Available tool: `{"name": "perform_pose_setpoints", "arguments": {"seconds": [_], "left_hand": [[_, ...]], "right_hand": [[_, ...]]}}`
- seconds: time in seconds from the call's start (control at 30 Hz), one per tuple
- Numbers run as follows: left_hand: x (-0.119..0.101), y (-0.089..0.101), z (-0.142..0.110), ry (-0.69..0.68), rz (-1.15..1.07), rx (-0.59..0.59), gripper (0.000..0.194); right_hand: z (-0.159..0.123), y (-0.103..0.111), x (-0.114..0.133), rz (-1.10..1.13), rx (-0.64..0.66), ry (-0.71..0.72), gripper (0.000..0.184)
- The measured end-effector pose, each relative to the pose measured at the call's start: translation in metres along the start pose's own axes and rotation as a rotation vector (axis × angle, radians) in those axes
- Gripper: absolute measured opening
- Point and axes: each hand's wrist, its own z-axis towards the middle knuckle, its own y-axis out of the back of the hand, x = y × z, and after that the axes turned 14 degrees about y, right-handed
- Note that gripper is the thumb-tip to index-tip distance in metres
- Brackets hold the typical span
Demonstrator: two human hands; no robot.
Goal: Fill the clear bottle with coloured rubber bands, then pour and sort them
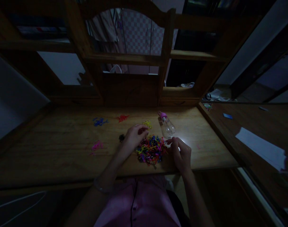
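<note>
A heaped pile of small mixed-colour plastic pieces (152, 151), looped like little clips, lies near the table's front edge. Over its upper left side my left hand (135, 135) is curled, thumb and fingertips close together beside a small group of yellow pieces (147, 124). Whatever those fingers hold is too small to make out. At the pile's right edge, my right hand (182, 154) is closed in a pinch, with its contents unclear. A few black pieces (121, 137) sit just left of my left hand.
Blue pieces (99, 121), red pieces (122, 118) and pink pieces (97, 145) lie in separate groups on the wooden table (63, 135). A clear bottle with a pink cap (167, 125) lies behind my right hand. Wooden shelving (131, 90) rises at the back; white paper (261, 148) is on the right-hand surface.
</note>
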Motion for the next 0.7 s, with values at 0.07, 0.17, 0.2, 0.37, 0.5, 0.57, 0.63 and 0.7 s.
{"name": "perform_pose_setpoints", "arguments": {"seconds": [0.07, 0.17, 0.2, 0.37, 0.5, 0.57, 0.63, 0.7], "left_hand": [[-0.002, 0.003, -0.002, 0.025, -0.086, 0.042, 0.018], [-0.004, 0.008, -0.005, 0.068, -0.178, 0.114, 0.018], [-0.004, 0.009, -0.006, 0.085, -0.204, 0.139, 0.018], [-0.003, 0.013, -0.01, 0.156, -0.281, 0.229, 0.018], [0.0, 0.015, -0.012, 0.196, -0.285, 0.257, 0.022], [0.001, 0.016, -0.012, 0.219, -0.28, 0.265, 0.023], [0.003, 0.016, -0.011, 0.231, -0.267, 0.273, 0.024], [0.004, 0.017, -0.01, 0.226, -0.265, 0.282, 0.024]], "right_hand": [[0.0, 0.0, 0.0, 0.001, -0.003, -0.003, 0.036], [0.0, 0.0, 0.001, 0.003, -0.002, 0.0, 0.036], [0.0, 0.0, 0.001, 0.002, -0.001, 0.003, 0.036], [0.001, 0.0, 0.002, -0.004, -0.001, 0.012, 0.035], [0.0, 0.0, 0.0, -0.004, -0.007, 0.012, 0.035], [0.0, 0.0, 0.0, -0.001, -0.007, 0.015, 0.036], [0.0, -0.001, 0.0, 0.0, -0.007, 0.013, 0.036], [0.001, -0.001, 0.0, -0.002, -0.007, 0.005, 0.036]]}}
